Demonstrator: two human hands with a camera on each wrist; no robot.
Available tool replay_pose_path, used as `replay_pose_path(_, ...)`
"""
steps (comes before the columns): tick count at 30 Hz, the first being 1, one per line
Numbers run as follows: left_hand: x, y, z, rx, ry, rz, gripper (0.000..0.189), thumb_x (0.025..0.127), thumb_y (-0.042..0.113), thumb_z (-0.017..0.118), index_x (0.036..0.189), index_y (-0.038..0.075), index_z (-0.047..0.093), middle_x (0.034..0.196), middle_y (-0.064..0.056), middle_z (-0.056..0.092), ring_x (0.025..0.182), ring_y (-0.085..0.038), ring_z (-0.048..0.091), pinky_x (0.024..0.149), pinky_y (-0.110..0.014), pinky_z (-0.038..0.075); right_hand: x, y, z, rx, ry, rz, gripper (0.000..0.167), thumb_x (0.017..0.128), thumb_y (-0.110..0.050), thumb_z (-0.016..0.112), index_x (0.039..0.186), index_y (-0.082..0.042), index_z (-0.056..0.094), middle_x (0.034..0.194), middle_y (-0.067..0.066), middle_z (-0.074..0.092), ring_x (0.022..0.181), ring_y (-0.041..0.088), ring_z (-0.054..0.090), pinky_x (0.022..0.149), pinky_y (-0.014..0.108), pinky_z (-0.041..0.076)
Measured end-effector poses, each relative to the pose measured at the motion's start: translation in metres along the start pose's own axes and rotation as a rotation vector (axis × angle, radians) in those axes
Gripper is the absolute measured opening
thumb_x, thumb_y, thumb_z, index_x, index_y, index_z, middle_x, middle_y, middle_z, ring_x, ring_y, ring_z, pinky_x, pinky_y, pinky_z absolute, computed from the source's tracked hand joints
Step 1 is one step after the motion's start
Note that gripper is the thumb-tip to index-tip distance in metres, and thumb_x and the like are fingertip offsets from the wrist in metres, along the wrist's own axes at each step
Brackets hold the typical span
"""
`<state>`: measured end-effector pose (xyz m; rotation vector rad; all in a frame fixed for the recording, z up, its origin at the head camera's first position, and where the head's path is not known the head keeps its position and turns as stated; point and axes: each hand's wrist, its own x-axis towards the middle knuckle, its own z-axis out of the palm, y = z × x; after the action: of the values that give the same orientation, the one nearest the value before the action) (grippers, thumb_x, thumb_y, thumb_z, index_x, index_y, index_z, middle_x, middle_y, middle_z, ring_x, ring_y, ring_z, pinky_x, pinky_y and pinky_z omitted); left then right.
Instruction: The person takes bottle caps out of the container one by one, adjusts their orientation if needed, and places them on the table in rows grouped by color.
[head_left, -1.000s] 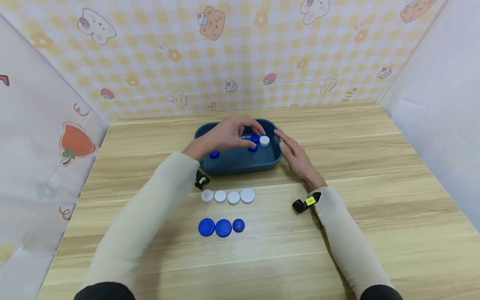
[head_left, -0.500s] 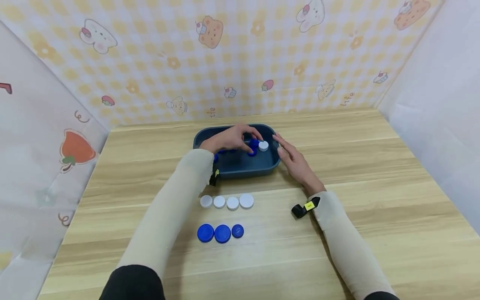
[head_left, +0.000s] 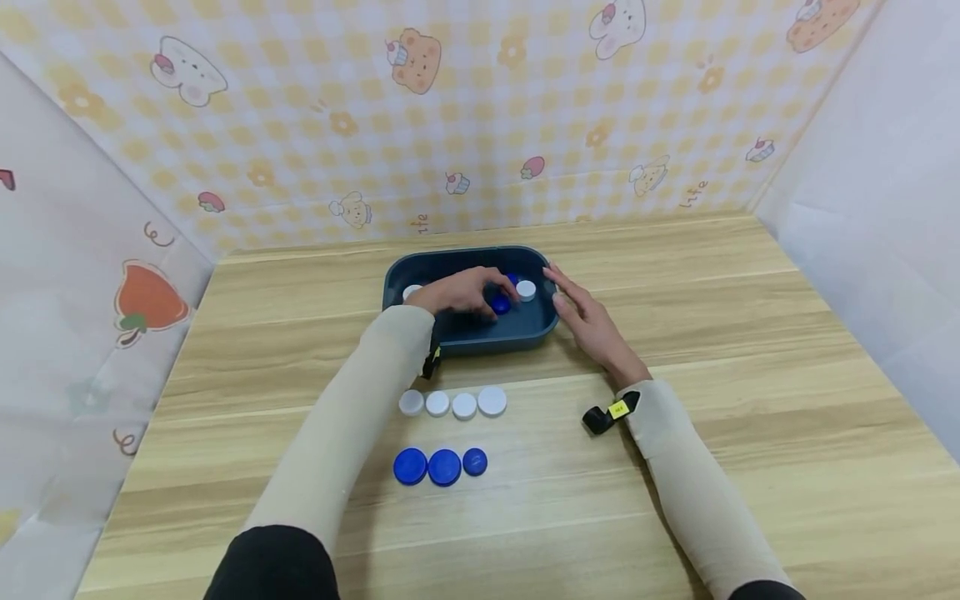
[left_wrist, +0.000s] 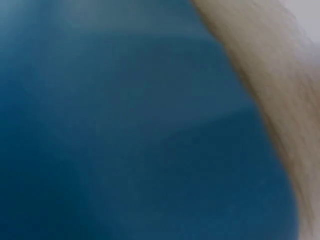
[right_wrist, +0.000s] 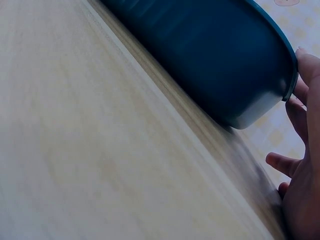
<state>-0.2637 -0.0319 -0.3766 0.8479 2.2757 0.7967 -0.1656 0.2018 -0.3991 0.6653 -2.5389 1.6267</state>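
My left hand (head_left: pixel 465 292) reaches down into a dark blue oblong tray (head_left: pixel 495 343). Its thumb and fingers are bent around a blue bottle cap (head_left: pixel 500 302); I cannot tell whether they pinch it. Right beside these fingers lie a white cap (head_left: pixel 526 290) and another blue cap (head_left: pixel 512 278). One more white cap (head_left: pixel 411 291) shows at the tray's left end, partly covered by the wrist. The left wrist view is filled by blurred blue tray (left_wrist: pixel 150 100) and an edge of the hand. With loosely extended fingers, my right hand (head_left: pixel 592 325) touches the tray's right rim.
In front of the tray stands a row of several white caps (head_left: pixel 464 406) on the wooden table (head_left: pixel 675 467). Nearer to me, two larger blue caps (head_left: pixel 444 467) and a smaller blue cap (head_left: pixel 475 462) form another row. A patterned cloth (head_left: pixel 480 108) hangs behind.
My left hand has moved deeper into the tray, its wrist shifting right. A white cap at the tray's left end has come into view. The right hand keeps its place at the rim.
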Motion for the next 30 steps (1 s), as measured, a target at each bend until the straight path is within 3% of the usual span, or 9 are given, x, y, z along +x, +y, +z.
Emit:
replay_pose_path(7,0.0032,-0.0034,0.0063,0.072,0.04,0.027,0.029,0.087,0.004,0.069,0.113,0.017,0.069,0.119,-0.004,0.053,0.11,-0.023,0.045,0.101,-0.039,0.035,-0.0012,-0.0004,-0.0012,-0.01,-0.018,0.003,0.044,0.103,-0.013,0.041,0.146,-0.006,0.037,0.155,0.012,0.024,0.14,0.024,0.023,0.111,0.048,0.018)
replay_pose_path(30,0.0029,-0.0013,0.0092,0.198,0.078,0.054,0.018,0.085,0.016,0.074,0.103,0.019,0.073,0.112,-0.003,0.055,0.105,-0.022,0.047,0.097,-0.037,0.037,-0.0005,0.0002,-0.0034,-0.011,-0.021,0.006,0.044,0.103,-0.013,0.042,0.146,-0.005,0.037,0.155,0.013,0.024,0.141,0.024,0.021,0.112,0.046,0.017)
